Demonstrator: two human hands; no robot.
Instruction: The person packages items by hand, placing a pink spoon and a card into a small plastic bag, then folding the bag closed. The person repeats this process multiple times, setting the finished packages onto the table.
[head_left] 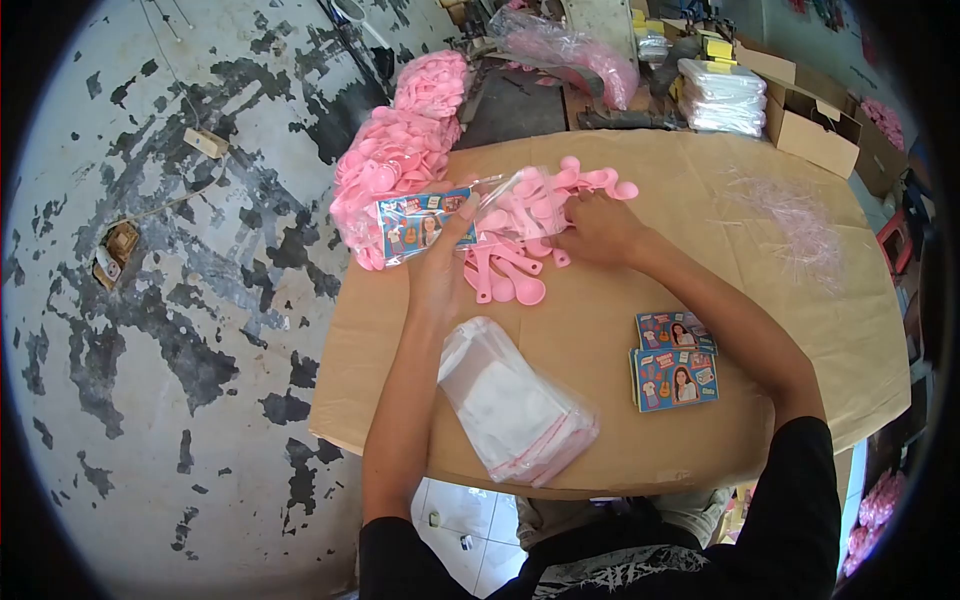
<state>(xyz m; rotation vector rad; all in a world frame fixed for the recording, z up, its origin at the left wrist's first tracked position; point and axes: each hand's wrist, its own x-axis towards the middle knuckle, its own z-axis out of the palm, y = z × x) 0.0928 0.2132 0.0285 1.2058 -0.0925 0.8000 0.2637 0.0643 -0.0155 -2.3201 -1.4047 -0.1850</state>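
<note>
Reaching forward, left hand (440, 268) pinching bag (418, 222); right hand (600, 230) on spoons (508, 278)

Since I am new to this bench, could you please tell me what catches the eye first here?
The heap of pink spoons at the far left edge of the table stands out most. In front of it, the left hand holds a clear bag with a printed card inside, while the right hand rests on loose spoons.
</note>
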